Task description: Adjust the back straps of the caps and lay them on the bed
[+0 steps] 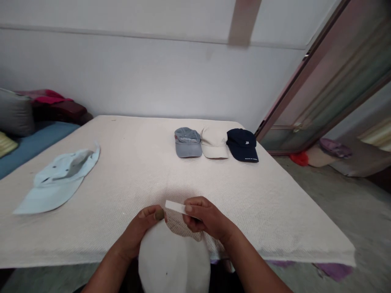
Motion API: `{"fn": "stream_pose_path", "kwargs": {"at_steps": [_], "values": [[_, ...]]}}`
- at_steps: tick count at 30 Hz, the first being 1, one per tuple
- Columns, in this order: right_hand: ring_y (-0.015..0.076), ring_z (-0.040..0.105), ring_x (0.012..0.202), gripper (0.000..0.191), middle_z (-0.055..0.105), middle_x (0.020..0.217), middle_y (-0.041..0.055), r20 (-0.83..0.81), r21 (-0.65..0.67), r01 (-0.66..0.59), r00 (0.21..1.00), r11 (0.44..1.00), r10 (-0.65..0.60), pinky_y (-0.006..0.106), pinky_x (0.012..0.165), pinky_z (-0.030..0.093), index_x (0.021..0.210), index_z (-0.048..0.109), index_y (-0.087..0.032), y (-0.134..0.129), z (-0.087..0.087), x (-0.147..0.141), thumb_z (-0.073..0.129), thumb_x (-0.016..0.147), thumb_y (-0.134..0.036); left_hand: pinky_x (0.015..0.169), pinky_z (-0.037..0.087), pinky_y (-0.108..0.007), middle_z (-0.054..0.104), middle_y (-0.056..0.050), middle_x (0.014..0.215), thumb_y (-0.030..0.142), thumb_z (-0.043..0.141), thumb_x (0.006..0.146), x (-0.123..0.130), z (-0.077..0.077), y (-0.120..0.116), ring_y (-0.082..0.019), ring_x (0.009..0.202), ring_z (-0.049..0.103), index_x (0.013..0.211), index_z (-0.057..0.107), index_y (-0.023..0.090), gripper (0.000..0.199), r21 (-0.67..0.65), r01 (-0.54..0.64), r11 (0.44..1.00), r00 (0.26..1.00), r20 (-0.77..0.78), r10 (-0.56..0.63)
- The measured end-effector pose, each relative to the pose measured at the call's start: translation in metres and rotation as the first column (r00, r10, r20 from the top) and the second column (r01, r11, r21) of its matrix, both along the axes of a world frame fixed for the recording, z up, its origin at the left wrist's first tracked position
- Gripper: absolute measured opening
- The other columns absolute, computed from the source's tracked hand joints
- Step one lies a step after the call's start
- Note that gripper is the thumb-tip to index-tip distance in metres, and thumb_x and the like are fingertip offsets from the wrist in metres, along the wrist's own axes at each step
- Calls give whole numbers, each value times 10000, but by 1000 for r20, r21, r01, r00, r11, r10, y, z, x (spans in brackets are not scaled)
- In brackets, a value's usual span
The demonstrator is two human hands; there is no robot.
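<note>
1. Carefully, we held the white cap [174, 260] close before our body, with its back opening away from us.
2. Our left hand [137, 230] pinched the opening's edge; our right hand [207, 217] gripped the white strap [175, 206].
3. This strap lay crosswise, its free end just beside our left fingertips.
4. Ahead, we saw three caps [214, 142] on the table [134, 171].

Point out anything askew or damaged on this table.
The pale blue cap looks askew: it lies off to the left, its crown slumped and what seems a loose strap end sticking up, while the grey-blue cap, beige cap and navy cap sit in a row. No spill or damage shows.
</note>
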State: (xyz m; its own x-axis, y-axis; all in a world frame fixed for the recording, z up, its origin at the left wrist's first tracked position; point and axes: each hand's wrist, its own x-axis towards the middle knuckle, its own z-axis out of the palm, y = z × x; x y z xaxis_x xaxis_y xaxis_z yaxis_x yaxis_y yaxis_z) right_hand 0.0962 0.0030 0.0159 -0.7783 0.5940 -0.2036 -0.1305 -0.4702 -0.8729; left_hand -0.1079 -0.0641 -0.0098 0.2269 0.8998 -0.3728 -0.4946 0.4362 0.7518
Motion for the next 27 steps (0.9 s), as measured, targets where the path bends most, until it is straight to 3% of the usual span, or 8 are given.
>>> {"fn": "stream_pose_path", "kwargs": {"at_steps": [20,27], "values": [[37,326,412,247,445,508,-47,4,18,-15,1000,1000,15,194,408,211,629,552,-128,-3,0,-3,606,787,-311,556,398,-233,622,-32,657,243,696,706,-1,-8,-1,-121,555,540,719,655,125,126,38,49,998,998,36,-50],[48,355,425,215,455,512,-42,46,71,-57,998,996,53,194,416,247,654,572,-129,-3,-1,1,571,812,-276,530,399,-215,631,-30,642,220,713,691,0,-4,-2,-112,539,543,708,656,121,115,44,9,999,998,66,-12]]}}
